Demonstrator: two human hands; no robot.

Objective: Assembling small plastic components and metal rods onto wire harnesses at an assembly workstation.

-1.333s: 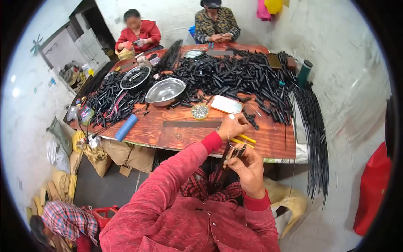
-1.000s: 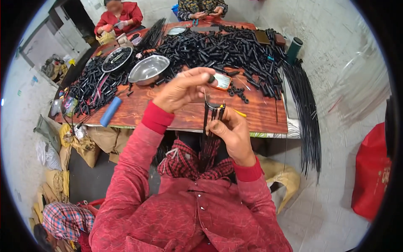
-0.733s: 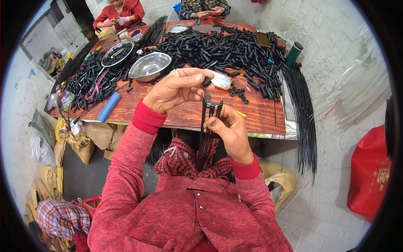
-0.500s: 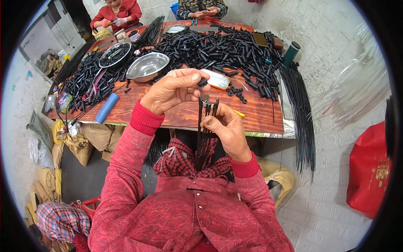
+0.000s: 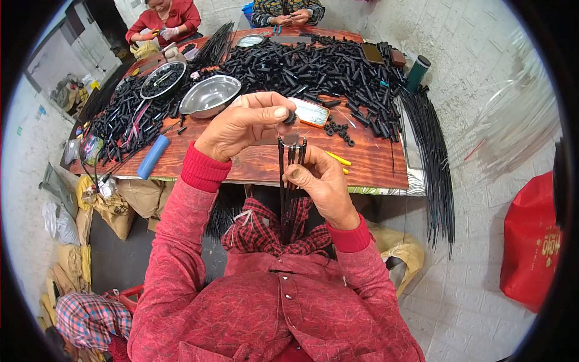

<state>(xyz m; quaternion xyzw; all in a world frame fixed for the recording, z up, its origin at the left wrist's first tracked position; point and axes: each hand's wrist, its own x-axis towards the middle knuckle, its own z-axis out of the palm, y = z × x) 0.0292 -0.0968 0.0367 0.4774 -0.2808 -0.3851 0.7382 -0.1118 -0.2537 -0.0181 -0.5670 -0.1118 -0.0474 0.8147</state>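
Between the thumb and fingers of my left hand (image 5: 250, 123) is a small round black plastic piece (image 5: 290, 117), pinched above the rods. Just below and to the right, my right hand (image 5: 329, 188) grips a bundle of thin black rods (image 5: 284, 208) that look like umbrella ribs. Their upper ends spread apart in a ring, and a fine wire seems to run between them. The lower ends hang down to my checked apron (image 5: 253, 226). My left fingers partly cover the black piece, so its details are hidden.
Black plastic tubes (image 5: 289, 69) cover much of the wooden table (image 5: 371, 166). A metal bowl (image 5: 211, 95), white tray (image 5: 310, 113), black rings (image 5: 341, 131), blue roll (image 5: 153, 157) and yellow-handled tool (image 5: 339, 158) lie around my hands. Long black rods (image 5: 431, 163) overhang the right edge. Two people sit opposite.
Both hands have shifted slightly left with the rods and the black piece. More of the yellow-handled tool shows beside my right hand. The black piece appears turned a little.
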